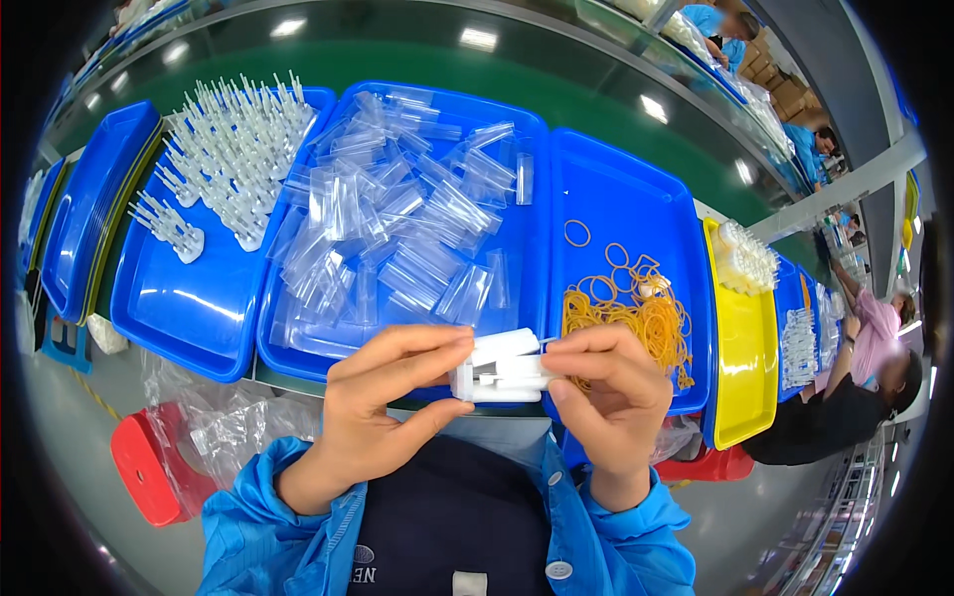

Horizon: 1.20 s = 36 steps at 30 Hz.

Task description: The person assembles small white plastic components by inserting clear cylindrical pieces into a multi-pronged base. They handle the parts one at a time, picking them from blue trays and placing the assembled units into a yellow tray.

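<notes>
Green surface (383, 58) spans the upper frame; just below centre, fingers of the left hand (383, 409) and right hand (618, 402) clamp opposite ends of a white assembly (507, 350), before a blue tray (527, 238) of clear sleeves (397, 214).

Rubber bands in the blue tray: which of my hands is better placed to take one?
Probably your right hand: it overlaps the near edge of the rubber bands in view, though it touches the white tubes. Your left hand is farther off, gripping their base.
</notes>
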Each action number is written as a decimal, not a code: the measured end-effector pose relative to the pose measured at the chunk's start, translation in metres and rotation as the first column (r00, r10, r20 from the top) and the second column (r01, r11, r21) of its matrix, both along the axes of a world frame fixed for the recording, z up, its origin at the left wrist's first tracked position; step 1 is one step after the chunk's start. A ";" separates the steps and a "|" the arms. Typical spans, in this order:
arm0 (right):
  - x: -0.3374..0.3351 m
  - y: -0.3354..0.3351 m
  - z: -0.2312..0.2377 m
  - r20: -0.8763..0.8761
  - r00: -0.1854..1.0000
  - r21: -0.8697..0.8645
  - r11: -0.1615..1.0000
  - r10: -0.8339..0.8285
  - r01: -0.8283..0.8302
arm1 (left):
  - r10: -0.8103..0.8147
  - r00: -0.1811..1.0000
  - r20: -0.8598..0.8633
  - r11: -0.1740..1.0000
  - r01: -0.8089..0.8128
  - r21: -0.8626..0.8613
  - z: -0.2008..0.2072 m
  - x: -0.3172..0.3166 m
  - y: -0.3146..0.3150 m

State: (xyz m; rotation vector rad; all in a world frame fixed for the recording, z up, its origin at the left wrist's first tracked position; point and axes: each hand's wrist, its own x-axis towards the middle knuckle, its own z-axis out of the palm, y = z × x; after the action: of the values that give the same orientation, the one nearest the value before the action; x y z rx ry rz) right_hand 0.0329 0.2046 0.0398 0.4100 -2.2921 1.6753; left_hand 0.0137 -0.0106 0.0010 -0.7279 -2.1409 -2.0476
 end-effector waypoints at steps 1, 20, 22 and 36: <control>0.001 -0.002 0.000 0.008 1.000 -0.006 1.000 0.000 0.000 | -0.004 1.000 0.002 1.000 0.004 0.001 0.000 0.000 0.001; -0.049 -0.022 -0.016 -0.337 0.927 0.586 0.734 -0.166 0.344 | 0.024 0.994 0.108 0.965 -0.052 0.258 0.006 -0.004 -0.024; -0.054 -0.031 -0.026 -0.337 0.922 0.724 0.572 -0.192 0.385 | 0.029 0.997 0.076 0.975 -0.045 0.218 0.005 -0.007 -0.026; -0.050 -0.036 -0.025 -0.418 0.866 0.603 0.629 -0.274 0.490 | 0.052 0.997 0.048 0.969 -0.063 0.239 0.002 -0.003 -0.027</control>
State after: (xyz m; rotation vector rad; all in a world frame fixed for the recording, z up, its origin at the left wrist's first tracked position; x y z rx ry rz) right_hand -0.0175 0.1688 0.0152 0.2405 -2.4656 0.4505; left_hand 0.0108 -0.0375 0.0027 -0.5887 -1.8623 -2.2557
